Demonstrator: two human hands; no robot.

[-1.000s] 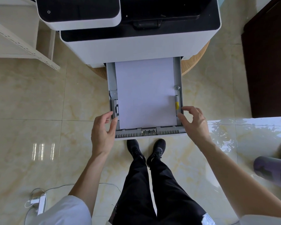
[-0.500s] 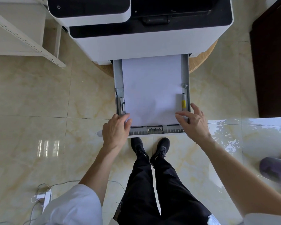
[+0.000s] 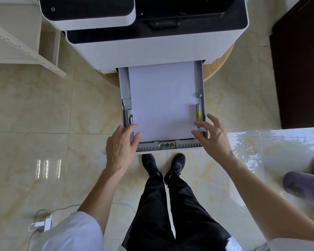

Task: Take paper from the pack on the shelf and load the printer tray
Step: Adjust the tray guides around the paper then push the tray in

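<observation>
Standing over glossy cream marble-patterned floor tiles (image 3: 34, 109), the person shows black trousers (image 3: 170, 214) and black laced shoes (image 3: 163, 164) nearest the camera, toes pointing to twelve o'clock just short of the tray. A white power adapter with its cable (image 3: 43, 223) lies on the floor at eight o'clock, and a dark purple cylindrical container (image 3: 301, 185) lies at four o'clock. Next out, the left hand (image 3: 121, 144) rests at the grey plastic printer tray's (image 3: 200, 82) near left corner, fingers loosely extended and laid on the sheet's corner, gripping nothing. The right hand (image 3: 213, 134) is at the near right corner, fingers spread open, fingertips on the tray's rail and the paper's edge. The white paper stack (image 3: 162, 100) lies flat inside the pulled-out tray, between its side guides. Farther, at twelve o'clock, the white-and-black printer (image 3: 152, 44) sits on a round wooden stand (image 3: 217, 64); a white perforated metal shelf frame (image 3: 25, 49) stands at ten o'clock.
</observation>
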